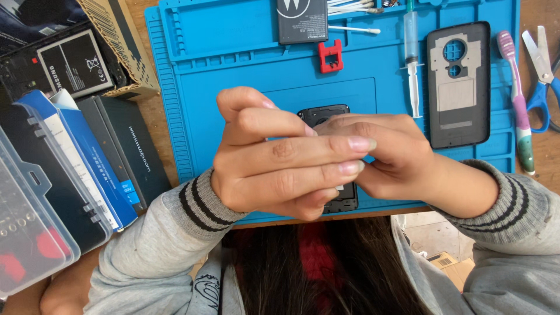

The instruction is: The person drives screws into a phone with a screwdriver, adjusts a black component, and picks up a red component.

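We held our left hand [280,157] and right hand [385,157] together above the black phone [326,116], which lay on the blue mat [233,58]. Our fingertips [356,143] seemed pinched on something small, too hidden to name; it looked like fine handling, needing a steady grip.

A bright blue mat [245,64] fills the centre. At twelve o'clock sits a small red clip [330,56]; at two, a pink-and-green toothbrush [518,99] and blue-handled scissors [541,76]. Grey sleeves [204,201] carry dark stripes at the cuffs.
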